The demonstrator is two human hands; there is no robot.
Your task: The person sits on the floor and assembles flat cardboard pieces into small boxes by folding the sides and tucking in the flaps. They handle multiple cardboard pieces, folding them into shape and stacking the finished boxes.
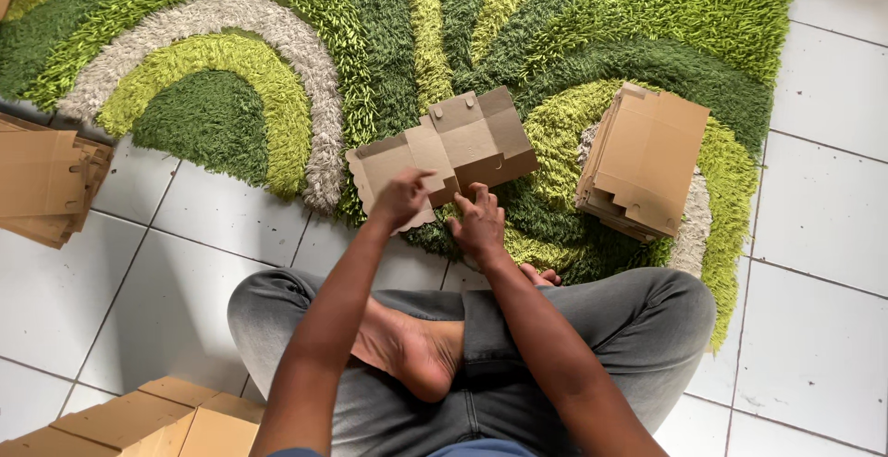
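Both hands pinch the near edge of a flat die-cut cardboard box blank (444, 152) on the green shag rug (231, 124): left hand (400, 200), right hand (478, 226). Folding looks barely begun; a stack of flat blanks (643, 161) waits beside it.

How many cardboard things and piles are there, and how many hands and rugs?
Flat cardboard box blank held by the left hand and right hand: 1
Stacks of flat cardboard: 2, one on the rug's right, one at the left edge
Folded boxes, bottom left: 1 group
Green shaggy rug: 1
Hands: 2
Total: 7
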